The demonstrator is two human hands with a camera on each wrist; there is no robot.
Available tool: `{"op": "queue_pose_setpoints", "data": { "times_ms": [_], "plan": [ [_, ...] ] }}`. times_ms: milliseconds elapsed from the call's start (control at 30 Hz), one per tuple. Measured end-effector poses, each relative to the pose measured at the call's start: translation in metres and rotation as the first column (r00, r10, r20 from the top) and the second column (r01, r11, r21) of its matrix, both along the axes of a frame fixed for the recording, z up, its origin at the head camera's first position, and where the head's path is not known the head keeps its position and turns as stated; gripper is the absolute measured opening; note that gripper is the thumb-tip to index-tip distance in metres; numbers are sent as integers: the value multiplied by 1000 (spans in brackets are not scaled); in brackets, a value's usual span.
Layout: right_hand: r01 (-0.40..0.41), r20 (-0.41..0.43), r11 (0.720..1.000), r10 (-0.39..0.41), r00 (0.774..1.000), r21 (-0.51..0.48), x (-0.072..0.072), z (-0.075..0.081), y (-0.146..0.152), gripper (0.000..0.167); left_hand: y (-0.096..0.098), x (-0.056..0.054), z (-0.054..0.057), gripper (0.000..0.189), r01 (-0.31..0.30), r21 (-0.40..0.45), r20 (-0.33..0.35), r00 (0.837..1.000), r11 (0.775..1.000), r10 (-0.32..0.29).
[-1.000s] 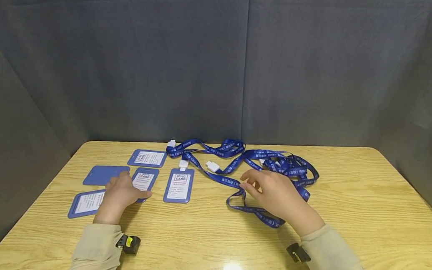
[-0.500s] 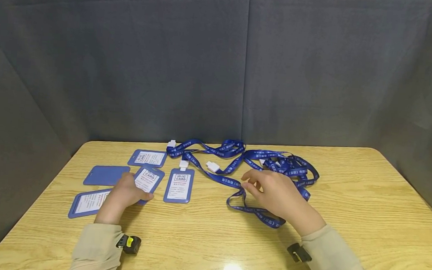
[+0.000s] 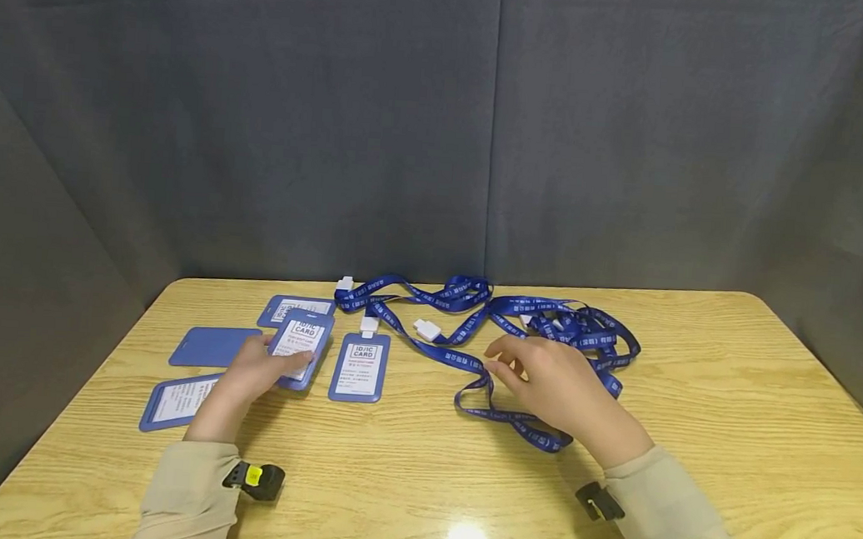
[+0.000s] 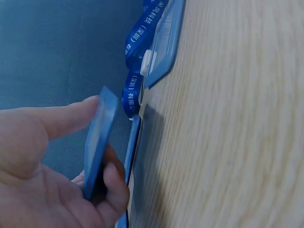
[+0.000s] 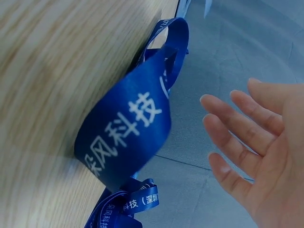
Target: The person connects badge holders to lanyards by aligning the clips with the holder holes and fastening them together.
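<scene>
My left hand [image 3: 243,377] holds a blue badge holder [image 3: 298,350] with a white ID/IC card insert, thumb across its front and fingers behind. In the left wrist view this badge holder [image 4: 100,142] is tilted and raised off the wooden table. My right hand [image 3: 555,382] hovers with loosely bent fingers over a blue printed lanyard [image 3: 455,359]. The right wrist view shows that hand [image 5: 261,147] holding nothing, apart from the lanyard band [image 5: 126,123]. Between the hands lies another badge holder [image 3: 358,373], joined to a lanyard by a white clip [image 3: 369,326].
Left of and behind the left hand lie a plain blue badge holder [image 3: 208,347], one with its insert showing [image 3: 176,402], and a partly covered one [image 3: 278,307]. Loose white clips [image 3: 426,329] end other lanyards. Tangled lanyards [image 3: 585,334] lie at right. A grey curtain [image 3: 486,140] hangs behind.
My left hand has picked the badge holder up from the table and tilted it, raising it so it overlaps the rear holder. The right hand stays nearly still.
</scene>
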State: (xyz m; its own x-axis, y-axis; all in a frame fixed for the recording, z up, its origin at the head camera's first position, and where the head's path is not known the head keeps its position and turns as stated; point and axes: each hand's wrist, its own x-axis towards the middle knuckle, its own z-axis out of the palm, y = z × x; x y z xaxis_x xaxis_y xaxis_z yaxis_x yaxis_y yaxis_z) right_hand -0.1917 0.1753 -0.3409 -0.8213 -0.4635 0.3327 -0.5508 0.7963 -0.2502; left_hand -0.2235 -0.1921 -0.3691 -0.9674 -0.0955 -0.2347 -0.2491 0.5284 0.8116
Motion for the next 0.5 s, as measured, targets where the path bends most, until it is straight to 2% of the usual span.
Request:
{"op": "queue_pose_setpoints", "data": {
  "times_ms": [133, 333, 500],
  "plan": [
    [5, 9, 1000, -5, 1000, 6, 0, 0, 0, 13, 1, 1, 2, 67, -10, 36, -41, 999, 999, 11],
    [10, 3, 1000, -10, 1000, 11, -1, 1, 0, 14, 2, 0, 4, 72, -48, 45, -81, 995, 998, 52],
    [14, -2, 1000, -14, 1000, 15, -1, 0, 0, 15, 6, 0, 5, 61, -56, 42, -165, 984, 998, 62]
  ]
}}
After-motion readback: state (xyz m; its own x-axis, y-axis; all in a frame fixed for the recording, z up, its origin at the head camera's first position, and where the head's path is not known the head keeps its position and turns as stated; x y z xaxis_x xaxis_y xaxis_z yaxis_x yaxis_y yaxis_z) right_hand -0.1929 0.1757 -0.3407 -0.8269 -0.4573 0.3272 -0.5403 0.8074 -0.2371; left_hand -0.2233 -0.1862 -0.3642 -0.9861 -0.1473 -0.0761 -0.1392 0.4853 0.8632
